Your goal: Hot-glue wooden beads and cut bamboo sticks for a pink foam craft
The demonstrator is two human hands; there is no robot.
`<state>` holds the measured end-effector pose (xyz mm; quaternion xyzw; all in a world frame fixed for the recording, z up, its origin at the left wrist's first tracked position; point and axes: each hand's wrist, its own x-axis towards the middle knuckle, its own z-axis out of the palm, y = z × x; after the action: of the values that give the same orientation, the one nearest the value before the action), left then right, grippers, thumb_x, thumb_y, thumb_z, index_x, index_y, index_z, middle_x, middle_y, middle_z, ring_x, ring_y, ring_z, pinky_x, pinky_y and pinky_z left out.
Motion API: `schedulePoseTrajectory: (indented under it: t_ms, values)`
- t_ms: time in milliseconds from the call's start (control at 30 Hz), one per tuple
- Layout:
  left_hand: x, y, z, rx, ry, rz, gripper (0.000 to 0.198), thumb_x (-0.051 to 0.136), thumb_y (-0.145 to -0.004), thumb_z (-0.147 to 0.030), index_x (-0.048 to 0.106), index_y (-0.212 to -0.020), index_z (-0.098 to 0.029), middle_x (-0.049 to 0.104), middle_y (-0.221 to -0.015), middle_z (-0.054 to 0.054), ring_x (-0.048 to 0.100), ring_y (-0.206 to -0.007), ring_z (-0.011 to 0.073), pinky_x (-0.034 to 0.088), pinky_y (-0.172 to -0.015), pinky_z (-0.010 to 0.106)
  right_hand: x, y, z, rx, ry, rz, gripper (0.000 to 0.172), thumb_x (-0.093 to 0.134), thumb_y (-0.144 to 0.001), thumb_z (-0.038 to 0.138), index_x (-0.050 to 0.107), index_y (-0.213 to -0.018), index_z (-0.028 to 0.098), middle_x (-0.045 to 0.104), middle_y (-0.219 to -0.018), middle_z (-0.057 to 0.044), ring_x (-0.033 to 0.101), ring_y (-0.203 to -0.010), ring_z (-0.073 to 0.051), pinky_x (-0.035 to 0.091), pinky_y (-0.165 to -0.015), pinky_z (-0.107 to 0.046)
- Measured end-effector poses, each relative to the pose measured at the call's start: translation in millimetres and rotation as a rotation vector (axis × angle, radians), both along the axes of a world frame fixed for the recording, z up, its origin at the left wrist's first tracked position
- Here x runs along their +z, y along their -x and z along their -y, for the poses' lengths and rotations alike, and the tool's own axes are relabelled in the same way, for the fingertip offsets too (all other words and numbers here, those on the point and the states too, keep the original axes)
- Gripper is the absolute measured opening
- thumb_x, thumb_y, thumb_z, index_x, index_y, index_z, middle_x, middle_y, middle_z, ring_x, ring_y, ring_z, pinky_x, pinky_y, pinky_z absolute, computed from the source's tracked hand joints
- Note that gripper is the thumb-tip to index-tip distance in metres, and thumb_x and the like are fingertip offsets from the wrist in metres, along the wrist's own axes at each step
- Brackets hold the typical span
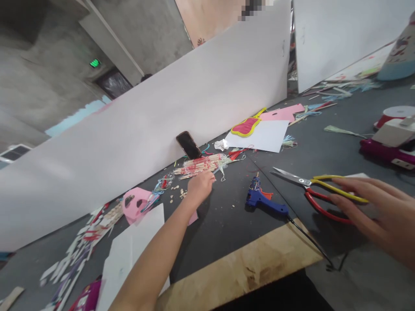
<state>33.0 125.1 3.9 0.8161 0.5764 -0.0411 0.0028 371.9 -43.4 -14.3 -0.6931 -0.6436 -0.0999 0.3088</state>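
Note:
My left hand (pixel 201 188) is closed just in front of a bundle of wrapped sticks (pixel 202 165); what its fingers hold, if anything, is too small to name. At the right, my right hand (pixel 376 209) is open, its fingers apart, reaching over the handles of scissors (pixel 303 180) with one yellow and one red grip. The scissors lie with their blades slightly parted. Between my hands rests a blue glue gun (pixel 264 201) with an orange trigger. Small pale discs (pixel 177 193) are scattered left of my left hand.
A phone (pixel 188 145) leans on the white partition (pixel 129 129). Behind are white paper (pixel 259 138) and a yellow-edged pink shape (pixel 245 127). Pink cutouts (pixel 138 205) and white strips lie left. A purple power strip (pixel 382 151) sits right; the glue gun's cord (pixel 308 237) crosses the wooden edge.

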Motion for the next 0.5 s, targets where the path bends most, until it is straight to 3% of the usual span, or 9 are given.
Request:
schedulePoseTrajectory:
  t_ms: [133,200,333,500]
  values:
    - [-6.0,-12.4,44.5,-0.089,0.075,0.043,0.020,0.045,-0.091,-0.029,0.065,-0.093,-0.026,0.067,-0.097,0.001,0.062,-0.094,0.0177,0.045,-0.080,0.027,-26.4,12.3,29.3,0.182,-0.074,0.073,0.044,0.031,-0.093,0.052,0.055,-0.115,0.022,0.063,-0.111,-0.010,0.061,-0.099,-0.025,0.048,-0.081,-0.037]
    - [-11.5,-17.3,56.9,-0.109,0.105,0.060,0.021,0.045,-0.091,-0.029,0.065,-0.092,-0.026,0.068,-0.095,0.000,0.063,-0.093,0.0172,0.045,-0.080,0.026,-38.2,18.9,39.8,0.267,-0.061,0.061,0.039,0.035,-0.093,0.048,0.054,-0.115,0.021,0.063,-0.109,-0.010,0.061,-0.099,-0.024,0.048,-0.084,-0.037]
    - [-15.9,-21.2,65.2,-0.120,0.130,0.088,0.022,0.045,-0.091,-0.027,0.066,-0.093,-0.026,0.068,-0.097,0.001,0.063,-0.093,0.0172,0.044,-0.080,0.026,-51.2,28.2,57.7,0.280,-0.026,0.036,0.035,0.037,-0.093,0.044,0.055,-0.112,0.021,0.062,-0.108,-0.009,0.063,-0.094,-0.023,0.049,-0.080,-0.036]
    - [-11.6,-21.8,68.8,-0.144,0.145,0.108,0.021,0.049,-0.088,-0.024,0.066,-0.100,-0.027,0.068,-0.102,0.000,0.062,-0.096,0.0155,0.043,-0.084,0.023,-52.2,37.5,75.2,0.291,-0.100,-0.052,0.028,0.039,-0.094,0.041,0.058,-0.107,0.024,0.063,-0.104,-0.007,0.064,-0.088,-0.021,0.050,-0.077,-0.035]
